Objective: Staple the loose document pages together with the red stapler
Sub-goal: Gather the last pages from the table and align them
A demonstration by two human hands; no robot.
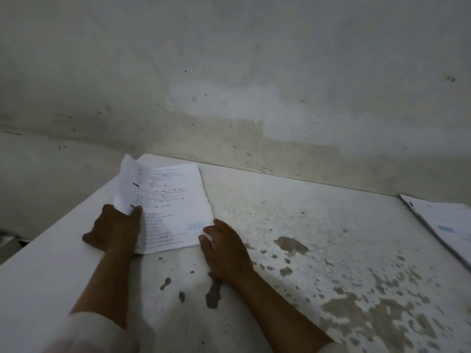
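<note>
A stack of white printed document pages (pixel 173 207) lies on the table's far left part. My left hand (pixel 114 229) pinches the top page's left edge and lifts it, so that page curls up. My right hand (pixel 224 248) lies flat on the table, its fingertips touching the stack's lower right corner. No red stapler is in view.
The white table (pixel 318 238) has worn, stained patches at the right and front. A second pile of papers (pixel 448 222) lies at the right edge. A grey wall (pixel 229 85) runs close behind the table. The table's left edge drops off beside my left hand.
</note>
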